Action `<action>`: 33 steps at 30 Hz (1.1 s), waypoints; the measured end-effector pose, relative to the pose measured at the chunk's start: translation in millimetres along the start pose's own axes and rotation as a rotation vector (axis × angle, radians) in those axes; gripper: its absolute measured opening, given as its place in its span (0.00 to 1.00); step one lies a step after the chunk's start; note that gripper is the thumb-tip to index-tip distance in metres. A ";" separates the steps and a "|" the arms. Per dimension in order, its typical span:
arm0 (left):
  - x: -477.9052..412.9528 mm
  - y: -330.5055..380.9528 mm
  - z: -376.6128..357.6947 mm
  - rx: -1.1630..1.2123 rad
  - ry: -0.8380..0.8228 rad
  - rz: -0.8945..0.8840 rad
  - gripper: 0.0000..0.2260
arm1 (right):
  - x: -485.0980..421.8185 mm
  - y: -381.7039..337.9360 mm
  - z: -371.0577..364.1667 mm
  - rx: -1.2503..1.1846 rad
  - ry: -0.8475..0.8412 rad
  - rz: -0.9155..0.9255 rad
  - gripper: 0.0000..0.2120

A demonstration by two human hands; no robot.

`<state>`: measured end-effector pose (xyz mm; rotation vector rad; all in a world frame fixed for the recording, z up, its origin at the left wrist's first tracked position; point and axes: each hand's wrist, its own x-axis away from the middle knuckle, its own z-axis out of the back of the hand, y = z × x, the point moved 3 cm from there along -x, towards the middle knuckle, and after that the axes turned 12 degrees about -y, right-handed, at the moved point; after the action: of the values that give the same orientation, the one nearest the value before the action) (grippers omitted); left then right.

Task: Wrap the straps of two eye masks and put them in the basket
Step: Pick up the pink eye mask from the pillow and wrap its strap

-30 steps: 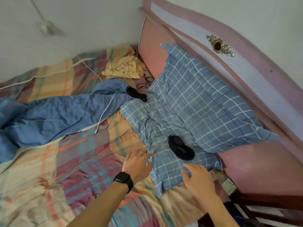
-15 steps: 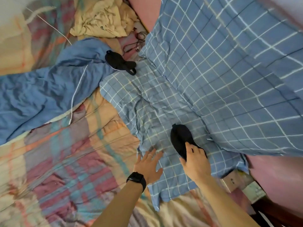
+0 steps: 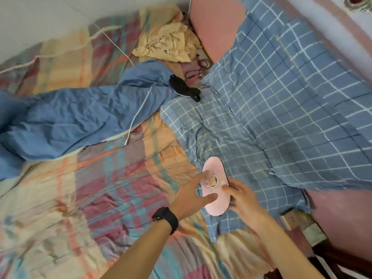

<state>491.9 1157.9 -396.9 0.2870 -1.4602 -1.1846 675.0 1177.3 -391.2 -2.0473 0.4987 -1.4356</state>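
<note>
**Near mask now shows its pink face, both hands on it**

The bed fills the view, its plaid sheet (image 3: 112, 190) spread across the left and bottom. The blue checked pillow (image 3: 281, 109) lies at right, and the plain blue blanket (image 3: 76, 117) is bunched at left with a white cable (image 3: 138, 115) running over it; these lie as they did half a second ago, as does the crumpled yellow cloth (image 3: 169, 47) at the top.

The change is at the near eye mask (image 3: 214, 185). Half a second ago it lay black side up on the checked pillowcase under the right hand alone; it now shows a pink face with a small printed picture, on the same spot.

The left hand (image 3: 191, 195), with a black watch (image 3: 166, 218) at the wrist, has moved from the fabric onto the mask, fingers spread and thumb pressing its lower part. The right hand (image 3: 241, 198) pinches the mask's right edge.

The second eye mask (image 3: 184, 88), black, sits unmoved well apart at the blanket's edge
</note>
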 end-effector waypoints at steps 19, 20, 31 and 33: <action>393.6 -62.2 201.4 0.555 0.576 -0.308 0.13 | 180.0 15.1 -331.2 -0.933 -0.237 0.269 0.07; 404.8 -64.1 204.9 0.561 0.598 -0.312 0.12 | 183.3 14.4 -339.6 -0.948 -0.247 0.269 0.10; 469.2 -56.1 200.1 0.498 0.724 -0.385 0.11 | 198.1 -3.7 -398.2 -1.054 -0.303 0.249 0.12; 477.7 -54.5 203.3 0.505 0.717 -0.371 0.13 | 206.0 -7.6 -402.0 -0.862 -0.419 0.198 0.07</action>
<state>154.3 878.3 -113.5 1.2388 -1.0525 -0.8303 370.5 960.1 -137.9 -2.7444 1.2414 -0.6662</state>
